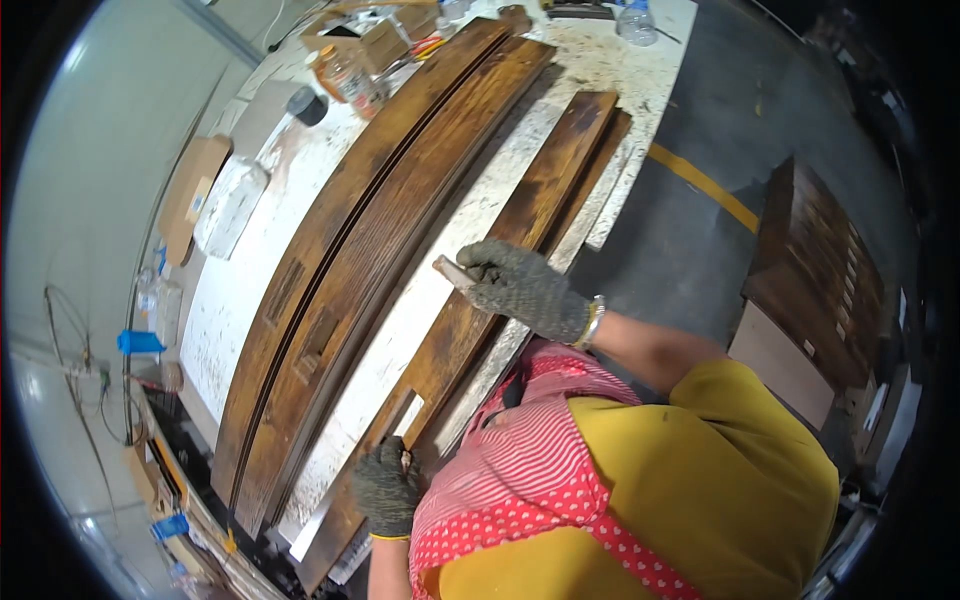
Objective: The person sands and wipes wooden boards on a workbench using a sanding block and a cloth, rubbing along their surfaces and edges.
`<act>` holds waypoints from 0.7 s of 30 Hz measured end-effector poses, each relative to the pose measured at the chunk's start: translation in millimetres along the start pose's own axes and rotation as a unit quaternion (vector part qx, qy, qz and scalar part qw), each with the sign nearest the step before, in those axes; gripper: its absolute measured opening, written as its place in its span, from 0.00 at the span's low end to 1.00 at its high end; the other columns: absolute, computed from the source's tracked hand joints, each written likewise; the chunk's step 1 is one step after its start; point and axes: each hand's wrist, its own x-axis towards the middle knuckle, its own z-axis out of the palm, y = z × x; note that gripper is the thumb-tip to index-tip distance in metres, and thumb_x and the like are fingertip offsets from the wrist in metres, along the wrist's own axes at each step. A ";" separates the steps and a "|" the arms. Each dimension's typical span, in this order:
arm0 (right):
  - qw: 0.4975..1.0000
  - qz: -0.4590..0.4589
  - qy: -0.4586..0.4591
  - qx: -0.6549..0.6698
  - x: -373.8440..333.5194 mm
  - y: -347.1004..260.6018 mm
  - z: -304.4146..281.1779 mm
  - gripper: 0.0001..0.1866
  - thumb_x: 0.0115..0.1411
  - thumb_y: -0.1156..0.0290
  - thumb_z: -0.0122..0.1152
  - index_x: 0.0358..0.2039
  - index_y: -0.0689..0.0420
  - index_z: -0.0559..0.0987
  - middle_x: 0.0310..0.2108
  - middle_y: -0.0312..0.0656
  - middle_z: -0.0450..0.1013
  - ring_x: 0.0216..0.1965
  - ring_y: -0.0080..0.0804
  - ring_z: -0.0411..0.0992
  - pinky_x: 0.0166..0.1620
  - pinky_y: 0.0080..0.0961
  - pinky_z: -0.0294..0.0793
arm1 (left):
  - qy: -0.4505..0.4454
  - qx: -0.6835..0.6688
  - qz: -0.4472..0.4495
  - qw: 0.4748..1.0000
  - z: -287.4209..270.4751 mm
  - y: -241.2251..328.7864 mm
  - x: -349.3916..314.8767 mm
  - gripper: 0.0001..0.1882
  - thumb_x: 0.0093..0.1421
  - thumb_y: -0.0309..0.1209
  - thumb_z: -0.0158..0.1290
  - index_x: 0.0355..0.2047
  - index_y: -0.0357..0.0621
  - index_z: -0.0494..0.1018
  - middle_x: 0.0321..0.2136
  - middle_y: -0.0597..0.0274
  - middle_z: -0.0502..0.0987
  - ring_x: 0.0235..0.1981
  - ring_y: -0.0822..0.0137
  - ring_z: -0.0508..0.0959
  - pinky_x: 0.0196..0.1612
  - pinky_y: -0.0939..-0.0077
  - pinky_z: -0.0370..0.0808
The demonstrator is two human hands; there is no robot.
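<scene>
My right hand (525, 290), in a dark grey knit glove, is closed on a small flat pale block (453, 272). It hovers over or rests on the near brown-stained wooden board (560, 165); I cannot tell if it touches. Lower down, my left hand (386, 490), gloved alike, lies at the same board beside its cut-through slot (405, 412). Its fingers are curled, and a small brownish bit shows between them, too small to name. Beyond lie two long stained boards side by side, the inner board (400, 190) with a recess and the outer board (330, 220) with a similar one.
The paint-spotted white table (640, 75) carries a plastic bottle (350, 80), a dark round container (306, 105), a cardboard box (365, 45) and a white wrapped block (232, 205). At right, a stack of brown wooden pieces (815, 275) stands on the floor by a yellow line (705, 185).
</scene>
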 end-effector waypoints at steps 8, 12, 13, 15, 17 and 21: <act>0.988 0.140 0.047 0.046 -1.3 46.6 -14.5 0.18 0.61 0.66 0.63 0.49 0.60 0.73 0.32 0.34 0.70 0.32 0.20 0.69 0.34 0.20 0.72 | 0.072 -0.068 0.007 0.995 -10.7 -29.1 -14.2 0.11 0.54 0.32 0.55 0.38 0.46 0.77 0.30 0.57 0.78 0.33 0.55 0.79 0.38 0.63 0.75; 0.972 0.120 0.121 0.162 -7.6 30.8 -12.7 0.18 0.60 0.60 0.64 0.44 0.58 0.76 0.28 0.34 0.70 0.28 0.19 0.70 0.30 0.19 0.73 | 0.125 -0.279 -0.182 0.934 -66.6 -43.2 -9.7 0.11 0.60 0.34 0.56 0.36 0.37 0.76 0.28 0.54 0.76 0.31 0.59 0.78 0.33 0.64 0.75; 0.972 0.116 0.126 0.161 -7.5 40.3 -25.2 0.18 0.60 0.60 0.64 0.44 0.58 0.76 0.28 0.34 0.70 0.28 0.19 0.70 0.30 0.19 0.73 | 0.190 -0.140 -0.079 0.969 -66.0 -44.8 1.8 0.11 0.60 0.33 0.56 0.36 0.36 0.76 0.29 0.53 0.77 0.31 0.59 0.78 0.33 0.64 0.75; 0.969 0.071 0.033 0.234 -5.8 67.8 -74.8 0.20 0.61 0.59 0.61 0.49 0.58 0.74 0.34 0.34 0.71 0.31 0.21 0.70 0.33 0.19 0.73 | 0.215 -0.221 0.000 0.951 -55.2 -15.6 35.5 0.13 0.58 0.34 0.59 0.35 0.35 0.76 0.29 0.51 0.78 0.31 0.58 0.78 0.35 0.63 0.75; 0.989 0.079 0.123 0.022 -3.5 6.8 -101.6 0.18 0.61 0.58 0.61 0.47 0.54 0.76 0.32 0.33 0.71 0.29 0.20 0.70 0.31 0.17 0.72 | 0.102 -0.235 -0.021 0.966 -35.9 17.1 69.2 0.18 0.53 0.32 0.64 0.42 0.34 0.76 0.35 0.53 0.79 0.38 0.58 0.78 0.43 0.64 0.74; 0.948 -0.020 0.299 0.108 16.5 12.4 -260.0 0.14 0.59 0.65 0.64 0.44 0.55 0.76 0.38 0.39 0.74 0.34 0.27 0.74 0.36 0.24 0.77 | -0.050 -0.021 0.055 0.997 -0.1 94.6 144.8 0.42 0.47 0.53 0.64 0.55 0.37 0.66 0.47 0.45 0.75 0.41 0.46 0.79 0.43 0.57 0.76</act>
